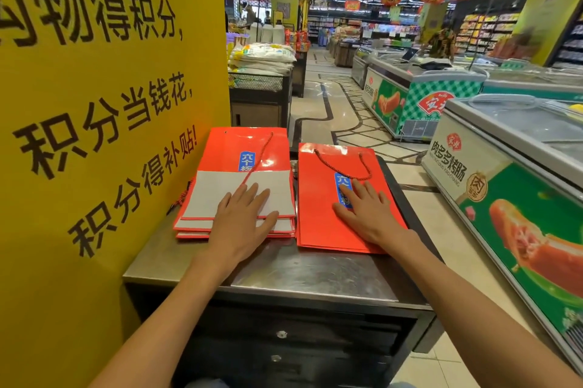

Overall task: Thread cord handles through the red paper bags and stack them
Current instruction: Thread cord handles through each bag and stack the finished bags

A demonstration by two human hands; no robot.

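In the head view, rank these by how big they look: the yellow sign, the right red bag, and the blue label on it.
1. Yellow sign
2. Right red bag
3. Blue label, partly under the right hand

Yellow sign (94, 103), steel counter (299, 271), freezers (504, 192)

The steel counter top (312, 274) is bounded on the left by a yellow sign wall (104, 135), which stands flush against its edge and blocks any sideways reach there. Two piles occupy the far half: the left stack of bags (249, 151) lies near the wall, with loose cords (183, 195) filling the narrow gap between them; the right stack of bags (318, 214) reaches the counter's right edge. A slim strip separates the piles. The left hand (243, 223) and right hand (366, 214) lie flat on the stacks. Bare steel lies along the near edge. To the right, a floor aisle separates the counter from a chest freezer (504, 185).
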